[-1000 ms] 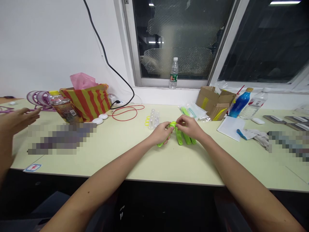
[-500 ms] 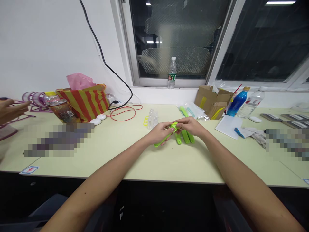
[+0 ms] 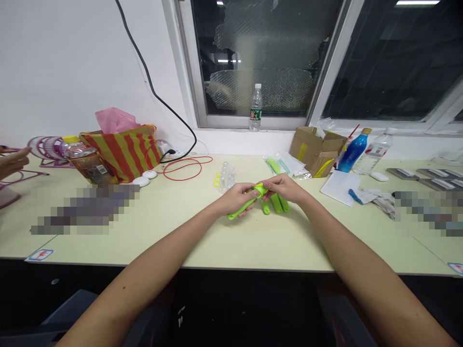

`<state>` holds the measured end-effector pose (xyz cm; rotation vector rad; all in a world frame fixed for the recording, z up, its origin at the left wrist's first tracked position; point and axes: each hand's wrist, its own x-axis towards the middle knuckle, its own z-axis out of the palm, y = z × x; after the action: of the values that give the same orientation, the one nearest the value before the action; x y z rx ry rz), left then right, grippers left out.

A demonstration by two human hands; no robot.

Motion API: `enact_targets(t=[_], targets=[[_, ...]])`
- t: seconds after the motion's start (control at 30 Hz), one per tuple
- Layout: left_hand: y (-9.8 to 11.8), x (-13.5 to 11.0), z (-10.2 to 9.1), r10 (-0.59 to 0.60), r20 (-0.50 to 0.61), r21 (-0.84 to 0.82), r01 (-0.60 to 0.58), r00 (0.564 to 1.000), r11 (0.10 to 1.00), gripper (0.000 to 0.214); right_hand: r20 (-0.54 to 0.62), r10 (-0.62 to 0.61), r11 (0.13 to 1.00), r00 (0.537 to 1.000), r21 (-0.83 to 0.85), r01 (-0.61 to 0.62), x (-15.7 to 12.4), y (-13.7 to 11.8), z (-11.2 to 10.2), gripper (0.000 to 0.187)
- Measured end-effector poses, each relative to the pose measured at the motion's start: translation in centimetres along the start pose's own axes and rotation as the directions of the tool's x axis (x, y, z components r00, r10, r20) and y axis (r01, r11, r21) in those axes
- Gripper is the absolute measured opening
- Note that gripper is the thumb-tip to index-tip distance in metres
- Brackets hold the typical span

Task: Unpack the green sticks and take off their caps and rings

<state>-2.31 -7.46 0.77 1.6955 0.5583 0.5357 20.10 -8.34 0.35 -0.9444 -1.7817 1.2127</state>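
My left hand grips a bright green strip that sticks out toward the lower left over the pale green table. My right hand pinches the folded top end of that strip right beside my left fingers. Three more green strips lie side by side on the table under my right hand, partly hidden by it.
Small clear vials and yellow rings stand behind my hands. A striped bag, a drink bottle and a red cord sit left; a cardboard box, a blue bottle and white paper right. Another person's hand shows far left.
The other person's hand has drawn back toward the far left. My hands stay together on the green strip, working its folded end; the view has shifted slightly.
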Motion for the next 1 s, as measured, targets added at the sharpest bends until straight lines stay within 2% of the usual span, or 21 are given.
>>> enact_targets(t=[0.2,0.37,0.5,0.6,0.73,0.83,1.0], targets=[[0.2,0.0,0.4,-0.001,-0.009,-0.068,0.000,1.000,0.998,0.030,-0.023,0.004,1.000,1.000,0.013,-0.004,-0.3,-0.5,-0.1,0.045],[-0.1,0.4,0.2,0.018,-0.066,-0.014,-0.019,0.998,1.000,0.031,-0.019,0.009,0.995,1.000,0.104,-0.007,-0.1,-0.6,0.3,0.043],[-0.5,0.6,0.2,0.047,-0.138,0.075,-0.037,0.989,0.997,0.040,-0.090,0.046,0.980,0.995,0.195,-0.027,0.2,-0.5,0.9,0.042],[-1.1,0.7,0.5,0.107,-0.273,0.121,-0.076,0.956,0.990,0.047,-0.128,0.066,0.969,0.990,0.244,-0.033,0.4,-0.5,2.1,0.042],[-1.7,0.8,0.9,0.160,-0.391,0.176,-0.098,0.906,0.980,0.052,-0.159,0.005,0.956,0.987,0.292,0.042,0.8,-0.4,4.0,0.037],[-1.6,0.8,1.0,0.210,-0.413,0.228,-0.123,0.886,0.966,0.055,-0.251,-0.008,0.947,0.968,0.308,0.088,0.9,-0.4,4.6,0.038],[-1.1,0.8,0.4,0.353,-0.407,0.349,-0.213,0.842,0.912,0.037,-0.348,0.012,0.967,0.937,0.244,0.078,0.8,-0.5,4.3,0.032]])
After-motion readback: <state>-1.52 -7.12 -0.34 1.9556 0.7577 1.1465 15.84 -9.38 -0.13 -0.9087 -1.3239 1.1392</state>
